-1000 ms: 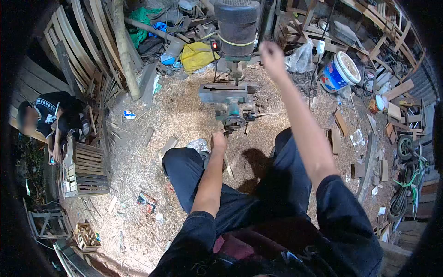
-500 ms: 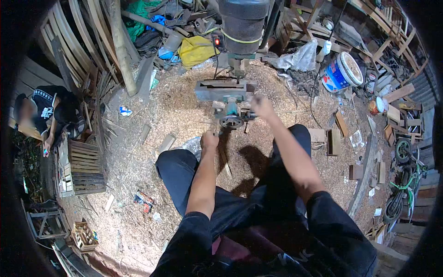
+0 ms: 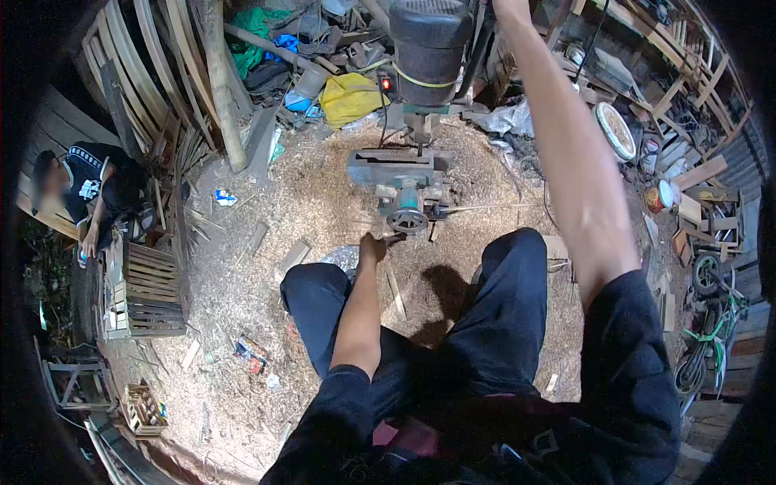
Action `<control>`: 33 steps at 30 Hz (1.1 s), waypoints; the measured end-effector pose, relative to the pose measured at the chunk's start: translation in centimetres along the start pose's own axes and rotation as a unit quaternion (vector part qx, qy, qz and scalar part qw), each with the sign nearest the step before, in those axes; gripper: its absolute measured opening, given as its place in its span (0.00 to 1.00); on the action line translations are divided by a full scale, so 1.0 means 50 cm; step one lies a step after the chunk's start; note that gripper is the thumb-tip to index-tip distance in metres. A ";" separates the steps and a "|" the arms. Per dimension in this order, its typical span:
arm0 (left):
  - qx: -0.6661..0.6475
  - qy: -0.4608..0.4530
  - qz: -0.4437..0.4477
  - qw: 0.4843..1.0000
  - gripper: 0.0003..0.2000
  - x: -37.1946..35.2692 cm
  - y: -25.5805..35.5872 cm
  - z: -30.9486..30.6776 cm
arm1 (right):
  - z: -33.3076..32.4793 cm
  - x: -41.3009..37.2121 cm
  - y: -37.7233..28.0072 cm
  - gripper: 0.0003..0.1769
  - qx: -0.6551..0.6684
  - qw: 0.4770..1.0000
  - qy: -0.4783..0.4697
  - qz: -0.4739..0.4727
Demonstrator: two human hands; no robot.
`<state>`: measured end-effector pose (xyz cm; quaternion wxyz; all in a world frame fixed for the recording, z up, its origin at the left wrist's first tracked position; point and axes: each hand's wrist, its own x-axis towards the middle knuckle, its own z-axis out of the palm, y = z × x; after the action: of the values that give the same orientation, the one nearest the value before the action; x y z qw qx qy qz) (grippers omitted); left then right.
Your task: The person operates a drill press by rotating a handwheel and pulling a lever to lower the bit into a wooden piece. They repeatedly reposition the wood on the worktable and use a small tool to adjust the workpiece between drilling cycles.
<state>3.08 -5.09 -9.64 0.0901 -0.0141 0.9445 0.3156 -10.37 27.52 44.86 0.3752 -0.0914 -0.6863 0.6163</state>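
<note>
I sit on a sawdust floor in front of a standing drill machine with a grey work table and a teal handwheel low on its front. My left hand is closed just left of the handwheel, apparently around the top of a thin wooden strip that slants down between my knees. My right arm is raised beside the machine's dark motor head. Its hand runs off the top edge of the frame.
Another person sits at the left beside a slatted wooden crate. Bent wooden slats lean at the back left, with a yellow bag behind the machine. A bucket, wood scraps and a small wheel crowd the right.
My right hand dropped from beside the motor to the handwheel area, then rose up past the top of the frame. My left hand stayed by the handwheel.
</note>
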 end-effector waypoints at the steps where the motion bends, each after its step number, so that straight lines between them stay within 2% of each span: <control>1: -0.009 -0.076 -0.019 0.997 0.19 0.011 -0.017 0.005 | -0.002 -0.009 -0.005 0.36 0.001 1.000 0.006 0.008; 2: -0.043 -0.046 0.071 0.996 0.14 0.033 -0.060 0.043 | -0.001 -0.013 -0.013 0.36 0.003 1.000 0.011 0.015; 5: -0.047 0.005 0.012 0.999 0.11 -0.031 0.069 -0.029 | 0.009 0.016 0.012 0.33 0.010 0.999 0.033 0.011; 7: -0.238 0.008 0.158 0.958 0.09 0.033 -0.009 0.113 | 0.009 0.024 0.007 0.31 0.000 0.999 0.043 -0.007; 8: -0.193 -0.021 0.109 0.975 0.10 0.051 -0.036 0.150 | 0.001 0.026 0.001 0.29 0.030 0.999 0.006 0.036; 9: -0.147 -0.050 0.059 0.986 0.12 0.038 -0.022 0.131 | -0.001 0.030 0.001 0.29 0.048 0.998 -0.001 0.028; 11: -0.047 -0.005 0.040 0.998 0.17 0.003 0.029 0.065 | 0.000 0.065 0.026 0.30 0.083 0.996 -0.015 0.015; 12: 0.003 0.016 0.030 0.999 0.20 -0.016 0.056 0.027 | 0.000 0.067 0.033 0.30 0.061 0.998 0.006 0.011; 14: -0.010 0.038 0.083 0.996 0.25 -0.051 0.117 -0.057 | 0.005 0.061 0.027 0.30 0.019 0.999 0.045 -0.002; 16: -0.014 0.049 0.150 0.987 0.26 -0.067 0.153 -0.089 | -0.004 0.035 0.016 0.30 0.069 0.997 -0.014 0.021; 18: 0.077 0.007 0.207 0.975 0.25 -0.068 0.119 -0.044 | -0.010 0.018 0.011 0.30 0.095 0.994 -0.046 0.030; 19: 0.289 -0.068 0.206 0.932 0.23 -0.014 0.041 0.072 | -0.010 0.014 0.014 0.30 0.097 0.994 -0.051 0.026; 20: 0.473 -0.139 0.239 0.837 0.22 0.036 -0.030 0.178 | -0.009 0.018 0.010 0.30 0.099 0.993 -0.055 0.018; 21: 0.253 -0.099 0.123 0.954 0.22 0.008 -0.033 0.154 | -0.010 0.021 0.006 0.30 0.105 0.993 -0.058 0.022; 22: -0.010 -0.016 0.046 0.999 0.21 -0.024 -0.029 0.122 | -0.010 0.020 0.004 0.30 0.110 0.992 -0.061 0.026; 23: 0.133 0.012 0.083 0.987 0.20 -0.069 0.032 0.043 | -0.010 0.022 0.005 0.30 0.113 0.991 -0.064 0.032; 25: 0.105 -0.030 0.048 0.993 0.18 -0.084 0.072 -0.011 | -0.013 0.023 0.011 0.30 0.069 0.997 -0.031 0.020; 26: 0.093 0.006 0.074 0.993 0.14 -0.072 0.041 0.008 | -0.011 0.018 0.008 0.30 0.068 0.997 -0.024 0.024; 27: 0.063 -0.014 0.037 0.997 0.12 -0.064 0.036 0.004 | -0.007 0.015 0.004 0.30 0.071 0.997 -0.016 0.022; 28: 0.079 -0.019 0.042 0.996 0.12 -0.036 0.003 0.017 | 0.007 0.054 0.033 0.31 0.027 0.996 0.082 -0.033; 30: 0.100 -0.053 0.050 0.992 0.13 -0.015 -0.012 0.028 | 0.001 0.053 0.030 0.31 0.029 0.998 0.050 -0.022; 32: 0.117 -0.104 0.050 0.986 0.15 -0.031 0.029 -0.030 | -0.001 0.042 0.026 0.31 0.048 0.999 0.015 -0.008; 33: 0.129 -0.085 0.054 0.987 0.16 -0.050 0.059 -0.059 | -0.002 0.034 0.022 0.31 0.067 0.998 -0.002 -0.001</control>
<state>4.80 -4.58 -5.11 0.1539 0.0750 0.9656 0.1959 -11.89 28.84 44.53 0.3801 -0.0644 -0.6443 0.6605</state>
